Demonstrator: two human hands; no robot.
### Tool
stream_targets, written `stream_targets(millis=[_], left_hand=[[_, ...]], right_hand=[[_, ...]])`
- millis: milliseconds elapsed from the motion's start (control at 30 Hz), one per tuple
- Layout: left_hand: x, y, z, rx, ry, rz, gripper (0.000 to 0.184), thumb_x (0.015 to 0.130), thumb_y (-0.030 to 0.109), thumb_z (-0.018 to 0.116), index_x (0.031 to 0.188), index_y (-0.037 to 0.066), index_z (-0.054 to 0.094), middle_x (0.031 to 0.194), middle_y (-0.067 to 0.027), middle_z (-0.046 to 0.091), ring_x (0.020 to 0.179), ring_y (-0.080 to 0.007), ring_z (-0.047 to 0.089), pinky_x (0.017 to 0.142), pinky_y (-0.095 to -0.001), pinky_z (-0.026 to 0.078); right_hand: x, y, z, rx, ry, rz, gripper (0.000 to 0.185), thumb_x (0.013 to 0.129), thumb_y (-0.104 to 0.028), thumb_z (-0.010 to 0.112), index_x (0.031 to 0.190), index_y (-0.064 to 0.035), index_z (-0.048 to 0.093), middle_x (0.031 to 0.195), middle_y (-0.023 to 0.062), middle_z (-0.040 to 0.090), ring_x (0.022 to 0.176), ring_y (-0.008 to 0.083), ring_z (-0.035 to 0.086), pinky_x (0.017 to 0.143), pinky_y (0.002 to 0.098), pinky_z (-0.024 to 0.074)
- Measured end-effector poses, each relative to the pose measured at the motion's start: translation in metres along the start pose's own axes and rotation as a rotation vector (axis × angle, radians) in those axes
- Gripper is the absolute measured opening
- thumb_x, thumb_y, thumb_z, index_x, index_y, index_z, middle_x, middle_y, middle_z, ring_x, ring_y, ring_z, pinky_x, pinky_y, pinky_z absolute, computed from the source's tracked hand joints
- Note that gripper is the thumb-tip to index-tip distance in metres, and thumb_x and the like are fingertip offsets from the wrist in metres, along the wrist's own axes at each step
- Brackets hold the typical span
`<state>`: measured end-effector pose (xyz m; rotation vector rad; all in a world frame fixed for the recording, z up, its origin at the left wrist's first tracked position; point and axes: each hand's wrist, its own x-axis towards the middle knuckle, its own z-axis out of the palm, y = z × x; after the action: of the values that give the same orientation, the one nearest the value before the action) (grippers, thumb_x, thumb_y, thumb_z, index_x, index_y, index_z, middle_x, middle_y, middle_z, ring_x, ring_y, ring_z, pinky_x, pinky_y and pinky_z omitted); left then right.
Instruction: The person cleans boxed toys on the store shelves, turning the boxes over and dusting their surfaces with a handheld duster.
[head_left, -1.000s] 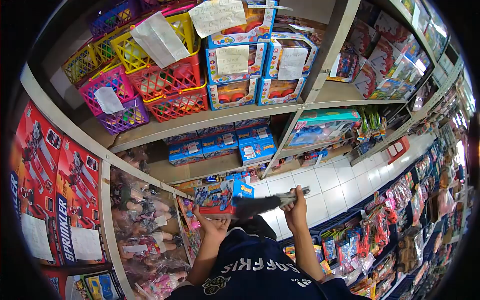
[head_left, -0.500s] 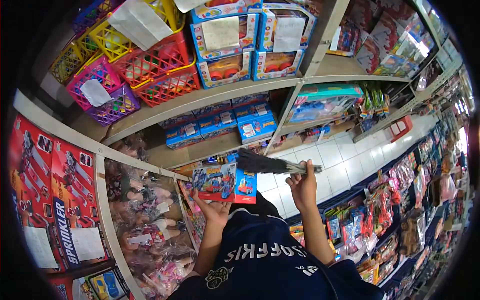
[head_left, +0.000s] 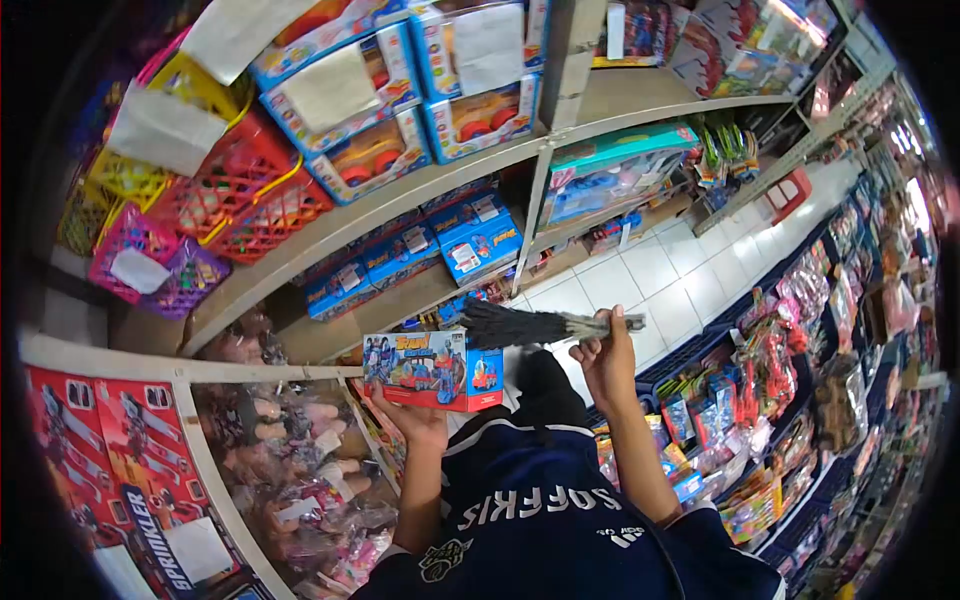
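Observation:
My left hand [head_left: 420,422] supports a red and blue toy box [head_left: 432,372] from below and at its left side, with the printed front facing up toward me. In my right hand [head_left: 607,366] is the pale handle end of a black feather duster [head_left: 530,327], fingers wrapped round it. The duster's dark feathers point left and lie over or just above the box's top right edge; whether they touch it I cannot tell.
Similar blue boxes [head_left: 478,238] stand on the lower shelf [head_left: 400,318]. Above are toy baskets [head_left: 240,180] and boxed toys [head_left: 485,118]. Bagged dolls [head_left: 300,470] are at left, hanging packets [head_left: 740,400] at right. Tiled floor [head_left: 650,270] shows between shelves.
The duster has swung from low over the box to its upper right edge. The box has shifted slightly and its front shows more fully. The view has turned, moving the shelves left and tilting them.

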<state>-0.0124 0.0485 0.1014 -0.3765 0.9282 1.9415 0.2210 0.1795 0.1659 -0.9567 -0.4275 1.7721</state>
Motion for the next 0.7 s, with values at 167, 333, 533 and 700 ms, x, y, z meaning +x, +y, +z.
stream_targets(millis=[167,333,533,700], left_hand=[[0.001,-0.015,0.036,-0.043,-0.107,0.082,0.071,0.086,0.063,0.054,0.141,0.019,0.044,0.135,-0.0052,0.056,0.111,-0.0233,0.063,0.066,-0.0355,0.06],[-0.001,-0.041,0.066,-0.004,-0.189,0.108,0.073,0.084,0.065,0.053,0.14,0.018,0.046,0.135,-0.0076,0.056,0.118,-0.0287,0.058,0.094,-0.0447,0.053],[-0.016,-0.09,0.117,-0.02,-0.083,0.101,0.077,0.083,0.07,0.049,0.142,0.02,0.044,0.138,-0.0056,0.054,0.118,-0.0256,0.058,0.09,-0.0423,0.054],[-0.017,-0.123,0.136,-0.053,-0.235,0.302,0.071,0.091,0.063,0.042,0.143,0.015,0.04,0.138,-0.0076,0.052,0.123,-0.0281,0.054,0.099,-0.0467,0.048]], right_hand=[[0.041,-0.01,-0.03,-0.298,0.159,-0.176,0.048,0.103,-0.048,0.042,0.09,-0.0035,0.053,0.054,-0.0003,0.039,0.047,0.0104,0.037,0.052,0.0298,0.0419],[0.053,-0.052,-0.018,-0.1,-0.03,-0.098,0.042,0.102,-0.047,0.045,0.091,-0.0073,0.052,0.056,-0.0009,0.041,0.051,0.0109,0.04,0.057,0.029,0.04],[0.082,-0.121,-0.03,-0.092,-0.035,-0.21,0.039,0.102,-0.047,0.045,0.095,-0.0096,0.052,0.057,-0.0011,0.042,0.054,0.011,0.041,0.06,0.0301,0.0403],[0.092,-0.16,-0.041,-0.153,-0.201,-0.136,0.042,0.103,-0.048,0.042,0.101,-0.0072,0.053,0.06,0.0023,0.046,0.055,0.0123,0.043,0.059,0.0301,0.0406]])
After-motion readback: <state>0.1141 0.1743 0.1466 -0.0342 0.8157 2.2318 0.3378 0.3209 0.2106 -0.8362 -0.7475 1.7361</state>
